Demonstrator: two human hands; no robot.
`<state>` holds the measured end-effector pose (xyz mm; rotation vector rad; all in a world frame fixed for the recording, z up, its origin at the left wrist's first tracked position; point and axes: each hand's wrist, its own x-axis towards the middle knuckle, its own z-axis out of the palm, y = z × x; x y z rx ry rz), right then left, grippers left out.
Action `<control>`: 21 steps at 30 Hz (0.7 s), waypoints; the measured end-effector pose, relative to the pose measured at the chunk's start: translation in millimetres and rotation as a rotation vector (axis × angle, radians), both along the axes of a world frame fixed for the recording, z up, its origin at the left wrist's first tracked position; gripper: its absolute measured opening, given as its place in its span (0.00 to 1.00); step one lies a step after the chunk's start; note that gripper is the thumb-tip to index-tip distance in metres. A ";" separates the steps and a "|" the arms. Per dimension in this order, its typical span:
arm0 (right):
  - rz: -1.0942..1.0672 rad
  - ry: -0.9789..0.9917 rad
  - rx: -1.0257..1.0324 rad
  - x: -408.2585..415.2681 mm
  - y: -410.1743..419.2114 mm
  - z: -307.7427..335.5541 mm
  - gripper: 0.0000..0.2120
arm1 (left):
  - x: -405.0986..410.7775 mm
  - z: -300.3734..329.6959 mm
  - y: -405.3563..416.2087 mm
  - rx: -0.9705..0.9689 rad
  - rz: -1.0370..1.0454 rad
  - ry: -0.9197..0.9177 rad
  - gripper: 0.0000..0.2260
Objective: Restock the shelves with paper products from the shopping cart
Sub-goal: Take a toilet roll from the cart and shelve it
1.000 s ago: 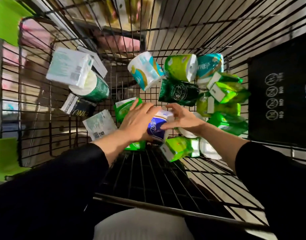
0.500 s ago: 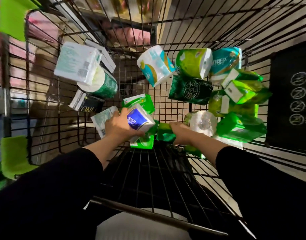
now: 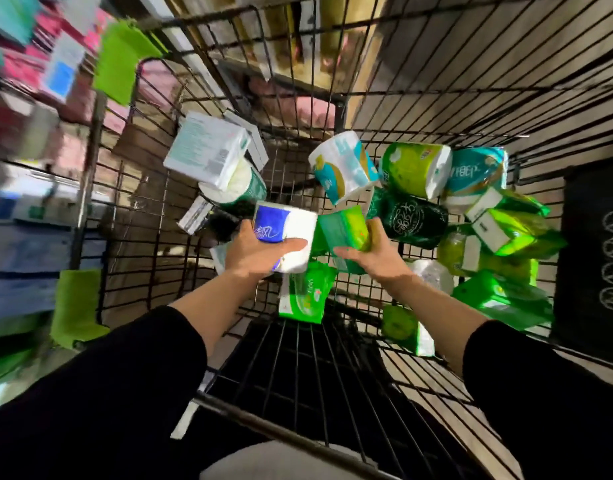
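Observation:
I look down into a black wire shopping cart [image 3: 436, 81] holding several packs of paper goods. My left hand [image 3: 253, 249] grips a blue and white tissue pack [image 3: 291, 230], lifted above the cart floor. Beside it my right hand [image 3: 374, 256] holds a green tissue pack [image 3: 344, 228], also raised. Below the hands lies another green and white pack [image 3: 305, 296]. Rolls in teal [image 3: 343, 166], green [image 3: 414, 169] and dark green [image 3: 410, 218] wrappers lie at the far end.
A white pack [image 3: 206, 150] leans on a green roll [image 3: 239, 188] at the cart's left side. Bright green packs [image 3: 505, 226] pile up on the right. Blurred shelves with goods [image 3: 31, 98] stand to the left. The cart handle bar [image 3: 284, 434] crosses the bottom.
My left hand lifted the blue and white pack higher. My right hand took hold of a green pack and raised it. The view swung left toward the shelves.

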<state>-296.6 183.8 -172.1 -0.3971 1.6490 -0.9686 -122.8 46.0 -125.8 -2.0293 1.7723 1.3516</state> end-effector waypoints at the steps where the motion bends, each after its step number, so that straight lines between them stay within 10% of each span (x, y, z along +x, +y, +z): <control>1: -0.022 -0.082 -0.051 -0.2 -12.5 8.9 0.28 | -3.5 7.8 -3.3 -0.017 0.049 0.060 0.42; 7: -0.031 -0.335 -0.214 7.4 -79.3 68.4 0.22 | 2.2 61.3 -42.4 -0.136 0.252 0.304 0.47; 14: 0.094 -0.088 -0.581 61.7 -132.0 189.5 0.36 | 56.7 180.9 -61.0 -0.397 0.391 0.579 0.31; 21: 0.473 0.011 -0.926 200.0 -154.9 330.5 0.24 | 213.5 309.2 -33.2 -0.752 0.559 0.769 0.21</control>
